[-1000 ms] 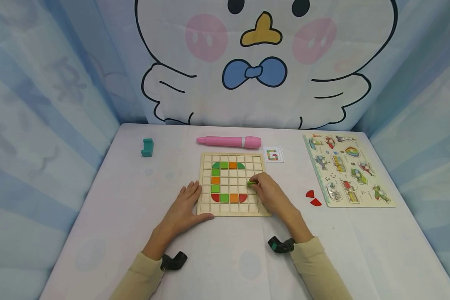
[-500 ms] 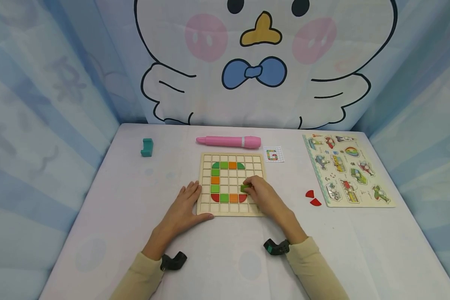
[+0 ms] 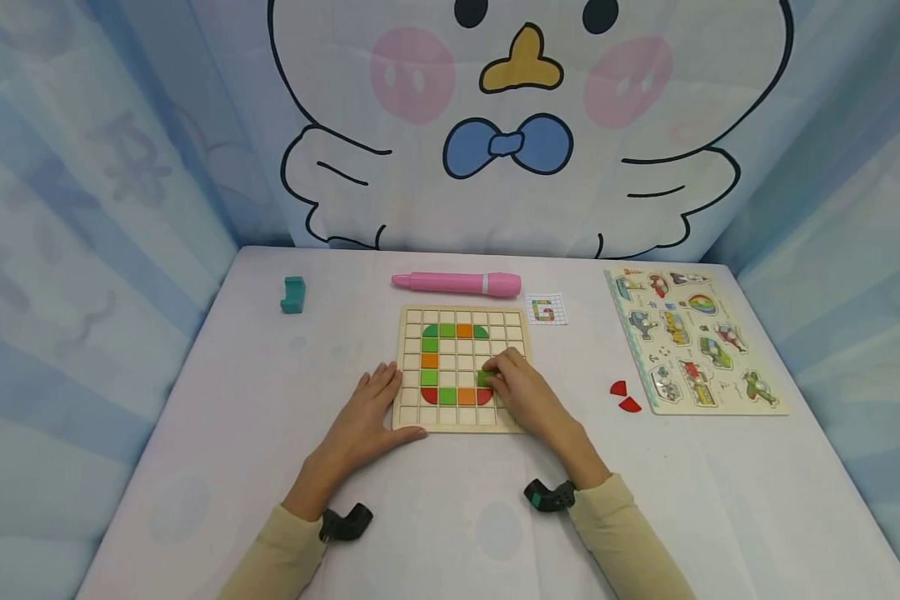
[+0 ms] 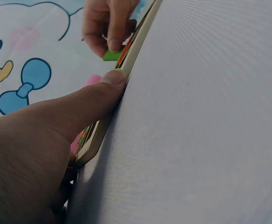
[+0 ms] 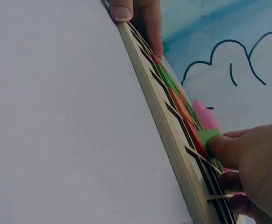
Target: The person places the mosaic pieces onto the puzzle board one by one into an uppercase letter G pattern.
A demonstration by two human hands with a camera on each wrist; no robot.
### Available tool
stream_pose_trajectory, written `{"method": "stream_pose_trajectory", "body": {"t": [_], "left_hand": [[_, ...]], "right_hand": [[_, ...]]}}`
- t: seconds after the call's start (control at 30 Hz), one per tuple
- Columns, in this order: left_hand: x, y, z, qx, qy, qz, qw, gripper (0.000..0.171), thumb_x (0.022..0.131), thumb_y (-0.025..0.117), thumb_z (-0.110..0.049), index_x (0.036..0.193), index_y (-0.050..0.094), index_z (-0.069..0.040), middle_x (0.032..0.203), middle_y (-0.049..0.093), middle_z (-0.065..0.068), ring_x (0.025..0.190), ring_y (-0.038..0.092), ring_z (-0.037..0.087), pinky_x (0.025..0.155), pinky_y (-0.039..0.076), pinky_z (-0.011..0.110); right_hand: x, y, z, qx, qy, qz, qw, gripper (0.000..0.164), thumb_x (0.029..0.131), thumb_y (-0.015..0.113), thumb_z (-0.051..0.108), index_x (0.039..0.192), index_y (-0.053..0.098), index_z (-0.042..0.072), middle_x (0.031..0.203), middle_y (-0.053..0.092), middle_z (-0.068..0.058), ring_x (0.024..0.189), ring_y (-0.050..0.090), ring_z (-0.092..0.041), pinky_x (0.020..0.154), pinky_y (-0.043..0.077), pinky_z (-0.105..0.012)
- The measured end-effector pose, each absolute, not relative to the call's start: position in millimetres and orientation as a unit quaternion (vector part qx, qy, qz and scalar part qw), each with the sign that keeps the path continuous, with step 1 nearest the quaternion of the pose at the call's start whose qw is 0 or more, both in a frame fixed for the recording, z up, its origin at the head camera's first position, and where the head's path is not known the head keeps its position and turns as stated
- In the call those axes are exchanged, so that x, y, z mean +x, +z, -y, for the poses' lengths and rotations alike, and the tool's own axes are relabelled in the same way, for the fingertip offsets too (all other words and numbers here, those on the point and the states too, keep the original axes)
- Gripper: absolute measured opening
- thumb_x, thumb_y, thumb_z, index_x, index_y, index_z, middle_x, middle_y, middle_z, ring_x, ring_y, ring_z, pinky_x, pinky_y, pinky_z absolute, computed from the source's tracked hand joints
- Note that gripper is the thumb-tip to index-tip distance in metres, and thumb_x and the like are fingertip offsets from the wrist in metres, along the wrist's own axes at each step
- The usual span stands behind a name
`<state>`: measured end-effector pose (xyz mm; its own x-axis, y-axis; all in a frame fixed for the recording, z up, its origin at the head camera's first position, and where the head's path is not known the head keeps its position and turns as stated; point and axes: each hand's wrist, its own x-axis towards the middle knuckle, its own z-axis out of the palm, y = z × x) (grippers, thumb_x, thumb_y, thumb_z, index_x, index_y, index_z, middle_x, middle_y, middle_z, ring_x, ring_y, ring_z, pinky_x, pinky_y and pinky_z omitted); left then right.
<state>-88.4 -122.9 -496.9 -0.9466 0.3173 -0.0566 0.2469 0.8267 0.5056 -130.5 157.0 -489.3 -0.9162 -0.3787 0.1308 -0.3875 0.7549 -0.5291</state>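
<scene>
A wooden grid board (image 3: 457,415) holds green, orange and red tiles laid in an outline with a gap on its right side. My left hand (image 3: 360,421) rests with extended fingers along the board's left edge, its thumb (image 4: 96,95) against the front edge. Between thumb and fingers, my right hand (image 3: 531,396) pinches a green square tile (image 5: 207,136). That tile sits just behind the red rounded tile (image 3: 484,396) at the outline's front right corner, tilted in the right wrist view. The right fingertips partly cover it in the head view.
Two red wedge pieces (image 3: 630,405) lie right of the board. Farther right is a picture puzzle board (image 3: 686,350). Behind the grid are a pink pen-shaped object (image 3: 457,283) and a small pattern card (image 3: 546,309). A teal block (image 3: 293,296) stands at back left.
My right hand has moved left and slightly nearer with the green tile, from the grid's right columns to the outline's right side. The left hand has stayed still.
</scene>
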Motion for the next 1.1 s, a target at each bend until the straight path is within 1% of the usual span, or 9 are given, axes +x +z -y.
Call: {"method": "stream_pose_trajectory", "body": {"t": [0.3, 0.4, 0.67, 0.97, 1.1], "left_hand": [[-88.6, -498.5, 123.8, 0.149, 0.253, -0.954, 0.066, 0.105, 0.080, 0.074, -0.063, 0.155, 0.033, 0.000, 0.163, 0.032, 0.015, 0.155, 0.022, 0.031, 0.129, 0.018, 0.048], [-88.4, -498.7, 123.7, 0.149, 0.253, -0.954, 0.064, 0.105, 0.080, 0.074, -0.063, 0.155, 0.034, 0.000, 0.163, 0.032, 0.014, 0.155, 0.023, 0.031, 0.129, 0.018, 0.048], [-88.2, -499.3, 124.1, 0.153, 0.253, -0.953, 0.059, 0.105, 0.080, 0.074, -0.062, 0.154, 0.034, 0.000, 0.163, 0.032, 0.016, 0.155, 0.024, 0.032, 0.128, 0.019, 0.050], [-88.4, -499.2, 124.8, 0.152, 0.254, -0.953, 0.064, 0.105, 0.081, 0.073, -0.063, 0.155, 0.032, 0.000, 0.164, 0.031, 0.015, 0.155, 0.022, 0.031, 0.129, 0.018, 0.049], [-88.5, -498.7, 125.0, 0.152, 0.254, -0.953, 0.065, 0.106, 0.081, 0.073, -0.064, 0.155, 0.032, 0.000, 0.164, 0.031, 0.015, 0.156, 0.022, 0.031, 0.129, 0.017, 0.048]], "right_hand": [[-129.3, -490.2, -155.4, 0.200, 0.279, 0.939, 0.016, 0.017, 0.098, 0.064, 0.013, 0.114, 0.066, 0.007, 0.109, 0.055, -0.002, 0.098, 0.061, -0.015, 0.092, 0.057, -0.035], [-129.4, -490.6, -154.7, 0.204, 0.277, 0.939, 0.024, 0.017, 0.098, 0.065, 0.012, 0.114, 0.069, 0.006, 0.109, 0.057, -0.003, 0.096, 0.061, -0.014, 0.089, 0.057, -0.035], [-129.8, -493.2, -155.1, 0.221, 0.262, 0.938, 0.054, 0.017, 0.095, 0.068, 0.011, 0.111, 0.072, 0.005, 0.107, 0.062, -0.004, 0.095, 0.063, -0.016, 0.087, 0.059, -0.036], [-130.7, -494.7, -155.1, 0.232, 0.259, 0.935, 0.070, 0.018, 0.095, 0.068, 0.008, 0.110, 0.076, 0.004, 0.107, 0.061, -0.004, 0.088, 0.060, -0.014, 0.078, 0.057, -0.033], [-130.6, -493.6, -154.6, 0.231, 0.261, 0.935, 0.069, 0.018, 0.095, 0.068, 0.009, 0.110, 0.075, 0.004, 0.107, 0.062, -0.005, 0.090, 0.062, -0.015, 0.081, 0.058, -0.034]]}}
